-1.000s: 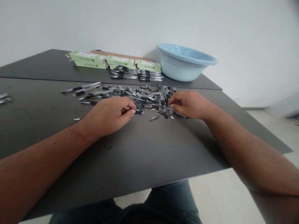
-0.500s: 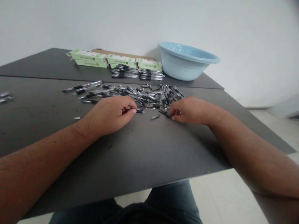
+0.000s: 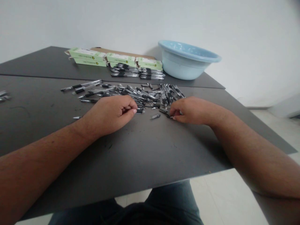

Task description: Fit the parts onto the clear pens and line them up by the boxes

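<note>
My left hand (image 3: 112, 113) rests on the table with its thumb and fingers closed in a pinch. At its tips lies a dark pen piece (image 3: 140, 111); whether the fingers grip it is hidden. My right hand (image 3: 189, 111) is also closed, fingertips down by a thin black pen part (image 3: 165, 113), and what is inside the fingers I cannot make out. Between the hands lies a clear pen cap (image 3: 155, 116). Just beyond them spreads a loose heap of black and clear gel pens (image 3: 136, 93), with a pile of caps (image 3: 170, 93) at its right side.
Neatly stacked pens (image 3: 125, 71) lie at the back in front of green boxes (image 3: 87, 57). A light blue basin (image 3: 185, 64) stands at the back right. More pens (image 3: 3, 96) show at the far left edge of the grey table (image 3: 140, 156). A pen tip (image 3: 77, 117) lies by my left forearm.
The view has shifted very slightly. Both hands stay in nearly the same place and pose, and the pens have not visibly moved.
</note>
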Tool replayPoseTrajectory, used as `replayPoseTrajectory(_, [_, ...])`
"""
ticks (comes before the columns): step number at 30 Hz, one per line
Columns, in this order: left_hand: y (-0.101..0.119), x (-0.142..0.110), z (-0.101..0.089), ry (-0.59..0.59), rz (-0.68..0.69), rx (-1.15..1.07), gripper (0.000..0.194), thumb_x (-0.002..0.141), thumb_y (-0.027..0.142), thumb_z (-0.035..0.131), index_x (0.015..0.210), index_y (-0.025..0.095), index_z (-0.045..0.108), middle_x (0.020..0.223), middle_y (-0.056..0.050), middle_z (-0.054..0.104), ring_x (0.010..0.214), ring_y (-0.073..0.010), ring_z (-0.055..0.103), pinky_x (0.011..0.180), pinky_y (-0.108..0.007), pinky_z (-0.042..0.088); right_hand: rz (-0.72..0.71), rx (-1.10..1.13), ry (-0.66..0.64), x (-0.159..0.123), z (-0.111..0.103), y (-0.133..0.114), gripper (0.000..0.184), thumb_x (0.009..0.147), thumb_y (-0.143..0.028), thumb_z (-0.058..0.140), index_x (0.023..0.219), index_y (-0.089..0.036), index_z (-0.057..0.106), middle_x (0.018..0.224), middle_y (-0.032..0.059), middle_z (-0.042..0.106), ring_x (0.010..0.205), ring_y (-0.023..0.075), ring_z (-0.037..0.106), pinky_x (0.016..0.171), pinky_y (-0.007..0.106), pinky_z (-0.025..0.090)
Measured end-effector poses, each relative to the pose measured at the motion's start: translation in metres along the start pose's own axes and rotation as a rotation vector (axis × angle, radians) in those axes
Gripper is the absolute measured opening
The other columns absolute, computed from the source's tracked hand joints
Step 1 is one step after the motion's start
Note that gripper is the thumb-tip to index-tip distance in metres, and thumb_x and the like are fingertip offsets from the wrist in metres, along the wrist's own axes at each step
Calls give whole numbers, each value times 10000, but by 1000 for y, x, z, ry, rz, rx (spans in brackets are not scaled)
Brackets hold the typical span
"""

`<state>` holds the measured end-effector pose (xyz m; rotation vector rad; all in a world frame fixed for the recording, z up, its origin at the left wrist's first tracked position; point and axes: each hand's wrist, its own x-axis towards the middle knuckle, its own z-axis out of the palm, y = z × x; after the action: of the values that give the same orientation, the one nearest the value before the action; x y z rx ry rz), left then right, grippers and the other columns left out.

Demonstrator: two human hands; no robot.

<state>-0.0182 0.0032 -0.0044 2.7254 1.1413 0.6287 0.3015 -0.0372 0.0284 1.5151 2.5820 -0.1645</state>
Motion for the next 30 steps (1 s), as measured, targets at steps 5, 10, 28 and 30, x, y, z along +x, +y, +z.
replayPoseTrajectory(5, [0,1,1,-14,-6,-2,258,918,380,553,1008,239,749,919,-40,792,829,-222,733,781,-315,527,-12,-9,4,3,2,-5,188,916,-354,657,1031,-248,761,968,48,792,839,234,692,714,332,437])
replayPoseTrajectory(10, [1,1,1,-23,-18,6,259,920,390,554,1007,242,748,918,-41,791,833,-227,734,771,-318,532,-33,-12,34,6,6,-13,132,906,-252,605,942,-222,729,972,67,779,846,224,675,732,319,430])
replayPoseTrajectory(28, [-2,2,3,-13,5,-25,237,910,390,553,982,255,734,919,-36,789,835,-239,736,758,-341,525,436,1274,416,-1,1,72,162,702,-226,593,843,-263,522,737,-1,600,598,179,535,533,310,416])
replayPoseTrajectory(30, [-2,2,3,-16,4,-25,240,905,394,550,975,255,732,908,-34,788,822,-238,734,748,-342,522,424,1213,393,-2,-1,71,138,699,-239,559,808,-274,483,661,-18,529,543,174,458,494,306,338])
